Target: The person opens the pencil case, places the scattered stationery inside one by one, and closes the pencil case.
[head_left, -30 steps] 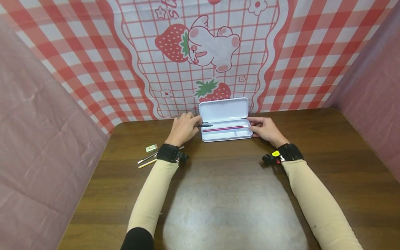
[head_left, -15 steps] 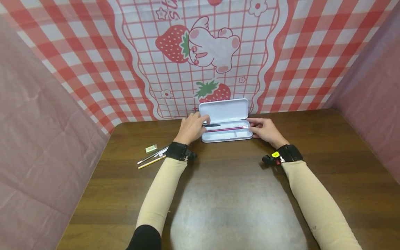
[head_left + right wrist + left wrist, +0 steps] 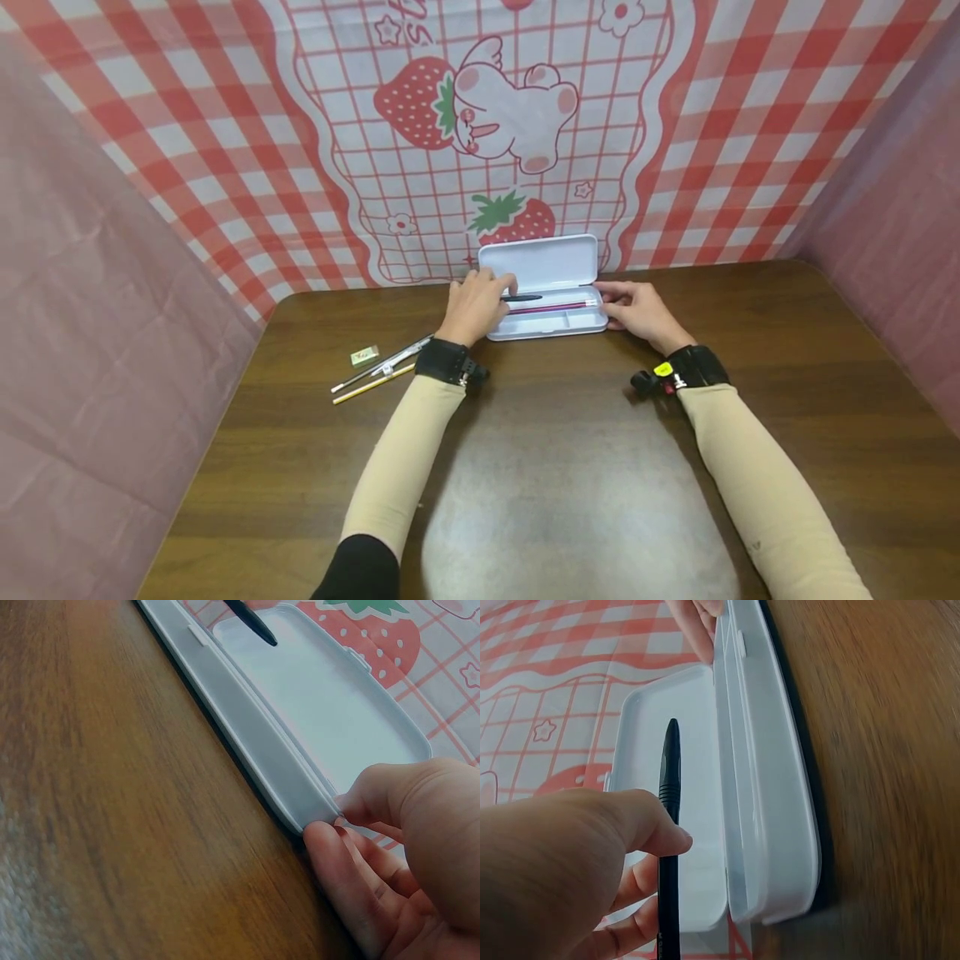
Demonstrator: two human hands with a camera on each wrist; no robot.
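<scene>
My left hand (image 3: pixel 478 307) pinches a black pen (image 3: pixel 671 765) between thumb and fingers, over the left part of a white pencil case (image 3: pixel 534 337). The case stands open at the back of the table, its lid (image 3: pixel 540 262) tipped up against the patterned cloth. A dark red pencil (image 3: pixel 551 308) with a white end lies lengthwise inside, partly hidden behind my left hand. At the case's right end, my right hand (image 3: pixel 643 317) grips the corner with thumb and fingers, seen close up in the right wrist view.
Left of my left forearm lie an eraser (image 3: pixel 364 357), a dark grey pencil (image 3: pixel 360 379), a silver compass-like tool (image 3: pixel 401 358) and a yellow pencil (image 3: pixel 367 391). A red-and-white checked cloth (image 3: pixel 720 150) hangs behind the table (image 3: pixel 570 467), with pink cloth at both sides.
My left hand has moved right with the pen, from the case's left edge to over its inside. More of the items at left now shows. The right hand stays at the case's end.
</scene>
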